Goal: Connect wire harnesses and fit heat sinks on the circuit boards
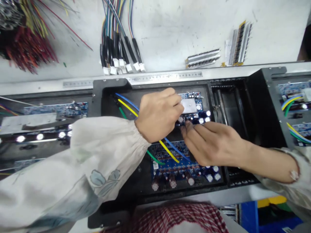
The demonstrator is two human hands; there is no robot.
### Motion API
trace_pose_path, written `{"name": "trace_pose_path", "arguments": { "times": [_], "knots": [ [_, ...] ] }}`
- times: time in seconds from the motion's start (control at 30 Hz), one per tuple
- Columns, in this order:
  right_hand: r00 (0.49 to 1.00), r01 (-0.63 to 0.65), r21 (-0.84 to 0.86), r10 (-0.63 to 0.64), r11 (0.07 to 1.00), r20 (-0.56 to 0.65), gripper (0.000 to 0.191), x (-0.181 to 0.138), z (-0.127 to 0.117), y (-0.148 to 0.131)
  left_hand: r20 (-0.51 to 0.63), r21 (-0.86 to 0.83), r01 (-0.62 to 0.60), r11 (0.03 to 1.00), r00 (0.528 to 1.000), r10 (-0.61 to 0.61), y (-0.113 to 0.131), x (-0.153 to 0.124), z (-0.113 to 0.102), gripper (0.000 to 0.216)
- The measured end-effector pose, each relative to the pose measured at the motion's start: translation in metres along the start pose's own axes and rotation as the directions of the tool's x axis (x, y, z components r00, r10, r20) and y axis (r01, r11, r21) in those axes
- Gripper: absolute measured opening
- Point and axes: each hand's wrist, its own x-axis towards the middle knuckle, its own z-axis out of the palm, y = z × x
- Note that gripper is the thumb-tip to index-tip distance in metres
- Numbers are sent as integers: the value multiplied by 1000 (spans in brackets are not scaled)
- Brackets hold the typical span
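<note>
My left hand point(159, 115) is closed over the left part of the upper blue circuit board point(189, 96), with its fingertips turned down and hidden. Opposite it, the thumb and fingers of my right hand point(211, 142) are pinched at the lower edge of that board; whatever is between them is too small to make out. A silver metal plate point(189, 105) lies on the board, and capacitors point(204, 118) stand at its lower right. Below is a second blue circuit board point(170, 158) with blue, yellow point(170, 152) and green wires running over it. Both boards sit in a black housing point(136, 181).
More housings with boards stand at the left point(55, 111) and right point(295, 89). A metal ruler point(167, 77) runs along the back edge. Beyond it lie wire harnesses with white connectors point(123, 66), pin strips point(202, 59) and a red wire bundle point(29, 48). A blue bin point(250, 216) is at lower right.
</note>
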Motion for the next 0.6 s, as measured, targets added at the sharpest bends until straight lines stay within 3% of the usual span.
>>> {"name": "trace_pose_path", "arguments": {
  "times": [0.23,0.6],
  "knots": [
    [996,-29,-72,36,997,87,19,19,-4,-11,-41,-5,-15,1000,999,15,-2,-2,-2,16],
    [987,-157,16,156,987,39,22,24,2,-14,-33,-23,-25,999,999,24,-2,-3,-2,19]
  ]
}}
